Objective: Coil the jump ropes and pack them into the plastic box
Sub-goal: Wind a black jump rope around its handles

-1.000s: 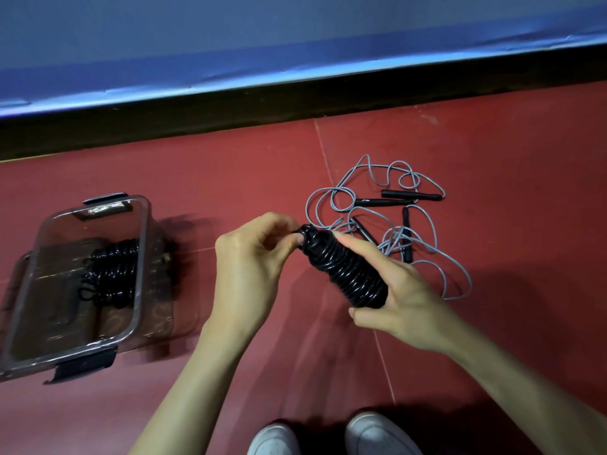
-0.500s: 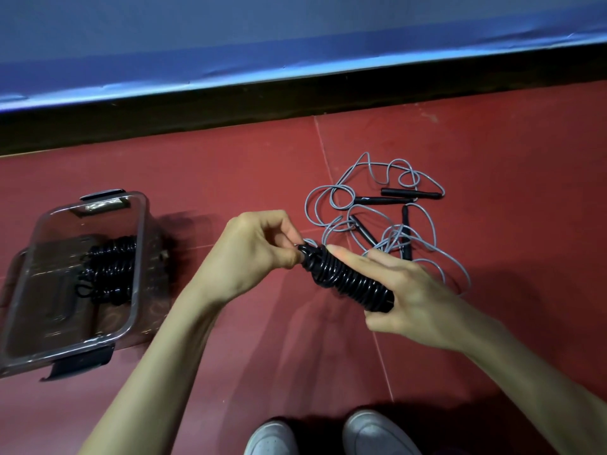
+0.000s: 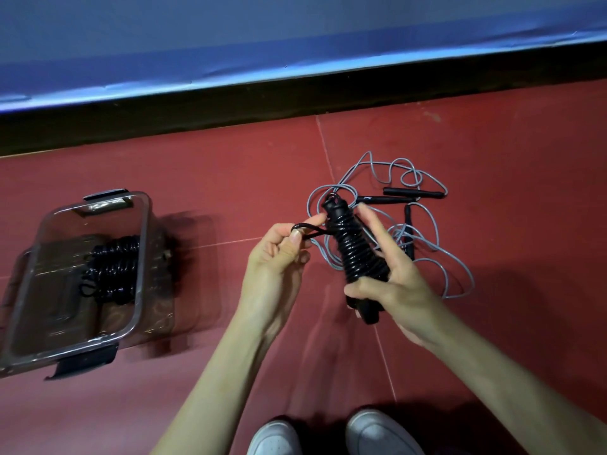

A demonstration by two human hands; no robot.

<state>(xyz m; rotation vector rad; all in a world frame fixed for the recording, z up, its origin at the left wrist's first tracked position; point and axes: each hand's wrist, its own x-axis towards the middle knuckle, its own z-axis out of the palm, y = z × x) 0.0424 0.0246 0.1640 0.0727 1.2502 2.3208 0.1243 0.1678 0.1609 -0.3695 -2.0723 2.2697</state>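
A black jump rope (image 3: 353, 249) is wound tightly round its handles into a thick bundle, standing nearly upright above the floor. My right hand (image 3: 394, 280) grips the lower part of the bundle. My left hand (image 3: 279, 257) pinches a small loose loop of the black rope that sticks out to the left of the bundle's top. A clear plastic box (image 3: 141, 244) stands on the floor at the left, with another coiled black rope (image 3: 115, 264) inside. Behind my hands, grey jump ropes (image 3: 437, 231) with black handles lie tangled on the floor.
The floor is red with thin seams. A dark skirting and a blue padded wall (image 3: 295, 44) run along the back. The box's dark clips hang open at its near and far ends. My two white shoes (image 3: 328, 435) show at the bottom edge.
My right hand has tipped the bundle from slanted to nearly upright. My left hand has drawn a short loop of rope out from the bundle's top toward the left.
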